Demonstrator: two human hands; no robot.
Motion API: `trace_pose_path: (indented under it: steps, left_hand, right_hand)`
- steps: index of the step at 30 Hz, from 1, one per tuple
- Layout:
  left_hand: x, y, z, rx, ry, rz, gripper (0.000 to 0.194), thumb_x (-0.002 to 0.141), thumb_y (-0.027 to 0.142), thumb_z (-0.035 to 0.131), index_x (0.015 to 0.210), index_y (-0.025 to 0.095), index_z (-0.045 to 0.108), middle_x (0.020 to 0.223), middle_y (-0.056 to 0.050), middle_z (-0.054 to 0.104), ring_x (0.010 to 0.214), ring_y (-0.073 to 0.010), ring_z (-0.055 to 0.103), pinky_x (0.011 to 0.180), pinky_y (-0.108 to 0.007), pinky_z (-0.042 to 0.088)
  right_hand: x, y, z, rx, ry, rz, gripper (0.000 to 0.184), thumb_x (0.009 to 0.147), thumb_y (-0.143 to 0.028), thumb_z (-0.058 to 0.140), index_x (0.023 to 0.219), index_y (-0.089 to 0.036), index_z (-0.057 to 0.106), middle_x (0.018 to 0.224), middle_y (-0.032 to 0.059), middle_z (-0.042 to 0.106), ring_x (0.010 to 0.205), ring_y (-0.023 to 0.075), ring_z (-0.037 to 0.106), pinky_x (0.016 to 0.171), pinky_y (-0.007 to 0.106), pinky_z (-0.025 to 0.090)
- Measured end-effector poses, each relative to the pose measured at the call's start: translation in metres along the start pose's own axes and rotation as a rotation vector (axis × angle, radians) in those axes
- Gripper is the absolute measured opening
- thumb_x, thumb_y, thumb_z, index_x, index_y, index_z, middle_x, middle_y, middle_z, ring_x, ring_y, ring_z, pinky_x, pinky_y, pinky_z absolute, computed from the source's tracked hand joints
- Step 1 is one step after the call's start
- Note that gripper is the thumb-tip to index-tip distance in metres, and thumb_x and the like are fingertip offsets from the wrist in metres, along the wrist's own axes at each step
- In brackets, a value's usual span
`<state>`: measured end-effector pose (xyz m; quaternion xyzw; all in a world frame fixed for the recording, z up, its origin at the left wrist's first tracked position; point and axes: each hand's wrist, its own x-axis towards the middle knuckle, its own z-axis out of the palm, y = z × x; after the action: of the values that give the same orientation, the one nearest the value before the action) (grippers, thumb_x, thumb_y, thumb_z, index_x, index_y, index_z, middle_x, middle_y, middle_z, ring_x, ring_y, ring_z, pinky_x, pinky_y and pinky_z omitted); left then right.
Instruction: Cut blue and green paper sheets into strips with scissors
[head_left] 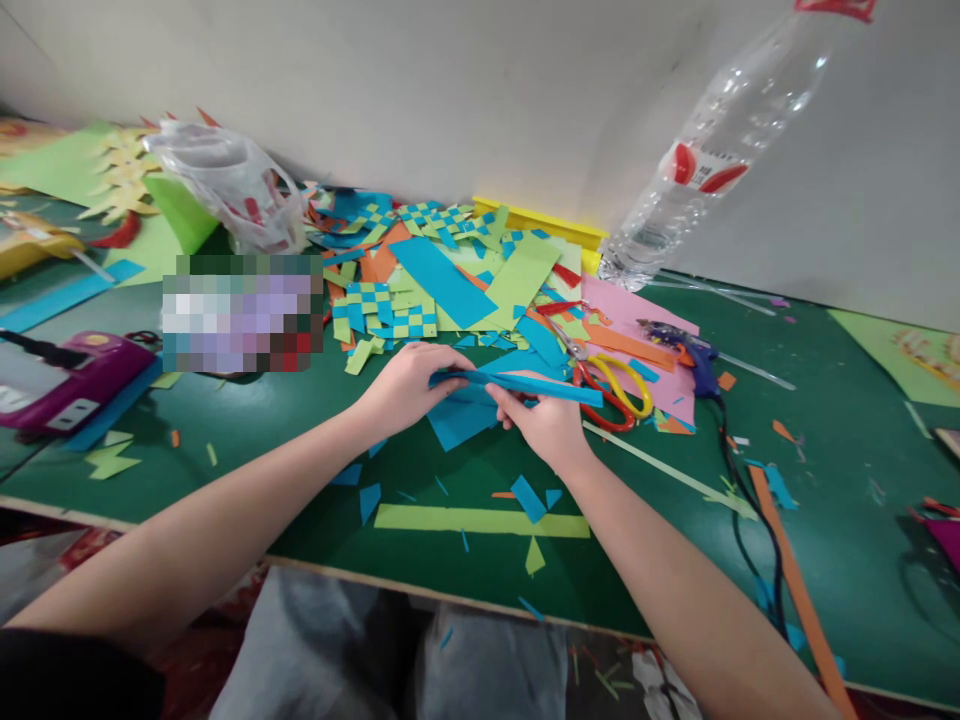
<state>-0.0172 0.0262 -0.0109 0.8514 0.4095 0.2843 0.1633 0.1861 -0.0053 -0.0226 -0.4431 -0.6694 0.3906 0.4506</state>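
Left hand (420,383) and right hand (551,425) are pinching a blue paper strip (566,391) between thumbs and fingers; strip is hovering over the green table (450,582), near yellow-handled scissors (640,384); probably behaving light, bendy, easily creased; long edges are likely offering the safest hold.

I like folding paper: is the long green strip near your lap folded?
Spread: the green strip lies flat on the table, no fold showing.
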Motion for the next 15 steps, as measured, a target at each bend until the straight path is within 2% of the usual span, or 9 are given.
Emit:
trace_pose_path:
  steps: [7, 10, 15]
  left_hand:
    - [-0.0027, 0.0018, 0.0012, 0.009, 0.013, 0.04, 0.02, 0.085, 0.028, 0.063, 0.103, 0.021, 0.066, 0.1, -0.004, 0.072, 0.093, -0.0198, 0.065, 0.088, -0.035, 0.047]
    - [-0.0028, 0.0051, 0.0009, -0.003, 0.023, 0.069, 0.021, 0.085, 0.035, 0.065, 0.101, 0.022, 0.067, 0.095, -0.003, 0.072, 0.093, -0.0201, 0.064, 0.09, -0.036, 0.045]
    - [-0.0028, 0.0079, 0.0003, -0.058, 0.061, 0.092, 0.018, 0.087, 0.037, 0.062, 0.097, 0.023, 0.068, 0.09, -0.002, 0.072, 0.09, -0.0188, 0.063, 0.088, -0.034, 0.046]
  right_hand:
    - [0.0, -0.0002, -0.0002, 0.025, 0.021, -0.006, 0.023, 0.083, -0.041, 0.064, 0.076, -0.02, 0.064, 0.057, -0.0034, 0.059, 0.045, 0.0094, 0.055, 0.047, 0.024, 0.049]
    - [0.0, -0.0009, -0.0001, 0.033, 0.005, -0.006, 0.023, 0.082, -0.043, 0.065, 0.079, -0.02, 0.065, 0.057, -0.0035, 0.06, 0.045, 0.0097, 0.055, 0.046, 0.024, 0.049]
    - [-0.0004, -0.0039, -0.0004, 0.016, -0.018, -0.022, 0.023, 0.083, -0.042, 0.064, 0.079, -0.02, 0.066, 0.056, -0.0035, 0.06, 0.045, 0.0099, 0.056, 0.048, 0.024, 0.049]
